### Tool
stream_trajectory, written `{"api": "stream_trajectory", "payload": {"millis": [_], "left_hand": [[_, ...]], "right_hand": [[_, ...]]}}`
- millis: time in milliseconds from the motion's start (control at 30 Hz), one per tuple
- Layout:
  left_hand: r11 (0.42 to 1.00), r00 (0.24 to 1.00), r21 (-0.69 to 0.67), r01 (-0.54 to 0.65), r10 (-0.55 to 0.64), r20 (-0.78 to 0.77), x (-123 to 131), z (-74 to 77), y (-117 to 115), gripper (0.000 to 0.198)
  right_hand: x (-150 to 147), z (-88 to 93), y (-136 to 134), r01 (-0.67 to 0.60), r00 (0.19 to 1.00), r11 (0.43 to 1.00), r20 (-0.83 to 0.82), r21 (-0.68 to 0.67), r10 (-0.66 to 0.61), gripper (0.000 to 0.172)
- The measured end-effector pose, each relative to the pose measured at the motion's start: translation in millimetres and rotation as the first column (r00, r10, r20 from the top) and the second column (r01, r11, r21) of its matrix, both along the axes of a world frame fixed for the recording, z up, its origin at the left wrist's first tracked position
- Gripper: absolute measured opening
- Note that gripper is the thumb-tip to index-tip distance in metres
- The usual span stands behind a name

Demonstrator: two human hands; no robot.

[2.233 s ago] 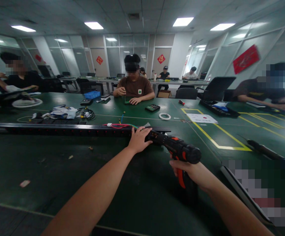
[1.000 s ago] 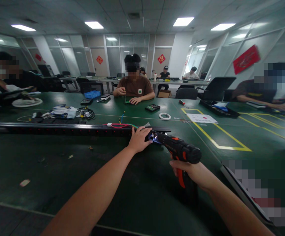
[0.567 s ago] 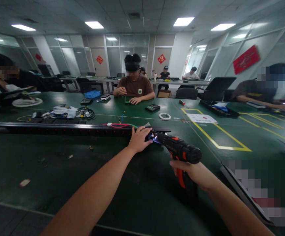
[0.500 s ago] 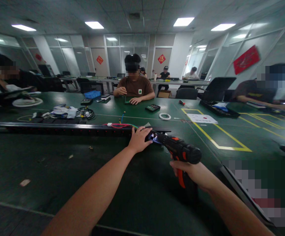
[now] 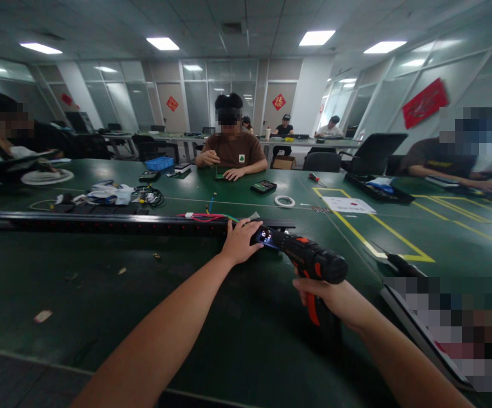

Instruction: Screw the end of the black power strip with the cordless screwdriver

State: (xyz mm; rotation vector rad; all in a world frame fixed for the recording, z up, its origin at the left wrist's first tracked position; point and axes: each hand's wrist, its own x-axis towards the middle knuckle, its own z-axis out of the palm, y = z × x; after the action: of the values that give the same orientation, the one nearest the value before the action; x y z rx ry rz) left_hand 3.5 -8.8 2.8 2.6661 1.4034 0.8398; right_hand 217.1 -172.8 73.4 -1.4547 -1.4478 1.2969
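My right hand (image 5: 333,297) is wrapped round the grip of a black and orange cordless drill (image 5: 314,258). The drill points left, its front end close beside a small lit display (image 5: 267,237) at the right end of a long black bar (image 5: 144,225). My left hand (image 5: 241,242) holds that end of the bar, fingers over the top and thumb at the near side by the display. The drill's tip and its contact with the bar cannot be made out. Red and green wires (image 5: 212,217) lie along the bar's top, left of my fingers.
On the green table (image 5: 144,351) lie a white tape roll (image 5: 284,201), a paper sheet (image 5: 348,205), a black tray (image 5: 377,188) and bundled cables (image 5: 148,195). A dark pointed tool (image 5: 403,264) shows at right, beside a blurred-out area. A person (image 5: 233,147) works across the table.
The dark pointed tool at right has moved left, towards the yellow tape corner. My hands, the drill and the bar stay in place.
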Motion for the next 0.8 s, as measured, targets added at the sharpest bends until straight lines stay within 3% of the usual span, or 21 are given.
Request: {"api": "stream_trajectory", "payload": {"millis": [633,800], "left_hand": [[1.0,1.0,0.009,0.016,-0.016,0.01,-0.1,-0.6,0.3,0.068],[1.0,1.0,0.005,0.016,-0.016,0.015,0.3,0.0,-0.2,0.065]], "right_hand": [[1.8,-5.4,0.5,0.003,1.0,1.0,-0.026,-0.008,-0.003,0.027],[-3.3,2.4,-3.4,0.031,0.999,0.999,-0.036,-0.035,-0.033,0.04]]}}
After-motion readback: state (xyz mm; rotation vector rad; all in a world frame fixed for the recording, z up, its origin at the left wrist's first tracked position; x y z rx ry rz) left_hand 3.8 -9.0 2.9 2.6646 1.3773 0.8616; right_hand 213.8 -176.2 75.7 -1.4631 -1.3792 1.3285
